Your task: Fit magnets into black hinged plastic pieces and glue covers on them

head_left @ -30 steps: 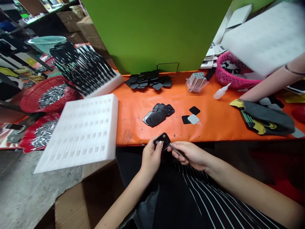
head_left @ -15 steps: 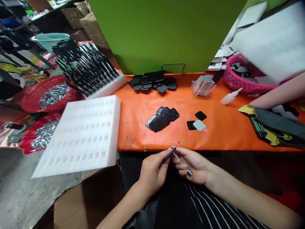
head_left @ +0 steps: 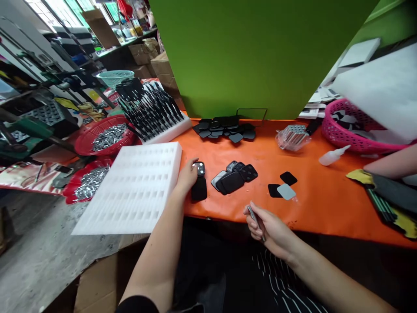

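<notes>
My left hand (head_left: 187,177) reaches over the table at the left, thumb and fingertips on a black rounded-square plate (head_left: 200,168) with pale dots. Just below that plate lies a plain black square piece (head_left: 199,189); whether the two are joined I cannot tell. My right hand (head_left: 267,227), near the table's front edge, is closed around a slim silver metal rod (head_left: 256,221). Between the hands is a small pile of black rounded plates (head_left: 232,181), some dotted. Two black squares and a grey square (head_left: 286,191) lie to the right.
A white foam block with slots (head_left: 140,187) stands left, before a rack of black-topped rods (head_left: 153,108). Red baskets (head_left: 81,141) hold metal parts. More black plates (head_left: 224,128), bagged rods (head_left: 293,137), a squeeze bottle (head_left: 334,155) and a pink basket (head_left: 329,126) sit behind. Another person's arm (head_left: 392,163) shows right.
My left hand has moved away from my right hand, left and forward onto the table, to the dotted plate. The right hand still holds the rod. The view has shifted.
</notes>
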